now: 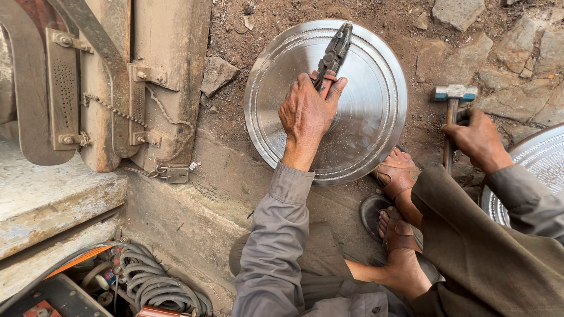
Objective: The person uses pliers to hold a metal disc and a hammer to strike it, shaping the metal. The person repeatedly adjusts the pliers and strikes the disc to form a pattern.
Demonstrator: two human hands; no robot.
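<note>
1. Steel is what you hold: your left hand is closed around the red handles of the pliers, pressing them down on the round metal plate.
2. Your right hand is wrapped around the shaft of the hammer, whose head rests near the dirt, well apart from the plate.
3. The pliers lie on the plate's upper middle. Their long axis runs from your palm up and slightly right, with the nose pointing away from you toward the plate's far rim. Whether the nose grips anything I cannot tell.
4. The hammer's long axis runs nearly straight away from you, head at the far end.
5. As a judgement: the plate's face looks smooth and shiny with patterned rings near its edge, so the shaping seems largely done. No hammer blow is landing now, and what remains is not plain.
6. Outward: your sandalled feet sit beside the plate's near rim, a second patterned plate shows at the right, a wooden door with a chain stands at the left, and coiled cable lies below.
</note>
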